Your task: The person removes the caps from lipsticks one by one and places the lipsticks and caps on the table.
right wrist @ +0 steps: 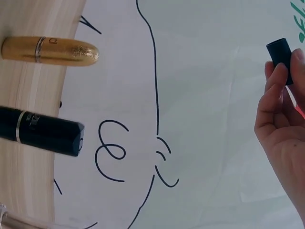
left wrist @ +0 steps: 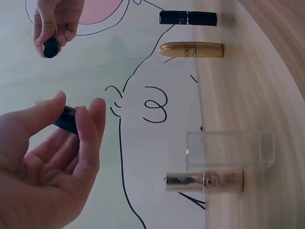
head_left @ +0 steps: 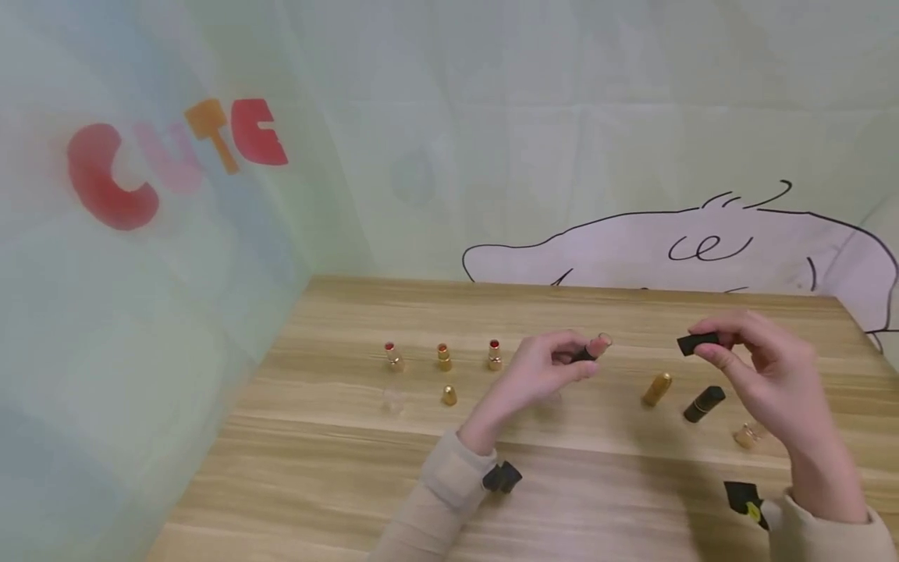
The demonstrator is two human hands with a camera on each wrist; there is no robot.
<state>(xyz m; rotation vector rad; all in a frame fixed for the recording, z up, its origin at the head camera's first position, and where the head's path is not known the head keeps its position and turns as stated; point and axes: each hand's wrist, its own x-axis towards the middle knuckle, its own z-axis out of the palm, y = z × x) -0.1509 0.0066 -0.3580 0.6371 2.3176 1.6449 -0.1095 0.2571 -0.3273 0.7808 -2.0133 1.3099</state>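
Observation:
Above the table, my left hand (head_left: 544, 367) holds an uncapped lipstick (head_left: 583, 354) by its black base. A pinkish tip (head_left: 599, 344) sticks out toward the right. Over to the right, my right hand (head_left: 762, 367) pinches a black lipstick cap (head_left: 697, 343) between thumb and fingers. Cap and lipstick are apart, at about the same height. In the left wrist view, fingers of the left hand (left wrist: 57, 157) curl around the black lipstick base (left wrist: 66, 119). The right wrist view shows the right hand (right wrist: 283, 109) with the cap (right wrist: 279, 51) standing out from its fingertips.
Below the right hand stand a gold lipstick (head_left: 657, 389), a black lipstick (head_left: 705, 404) and a clear-topped lipstick (head_left: 747, 435). Left of the left hand are uncapped lipsticks (head_left: 444, 357) in a row, with a gold cap (head_left: 449, 396) and a clear cap (head_left: 393, 401) in front.

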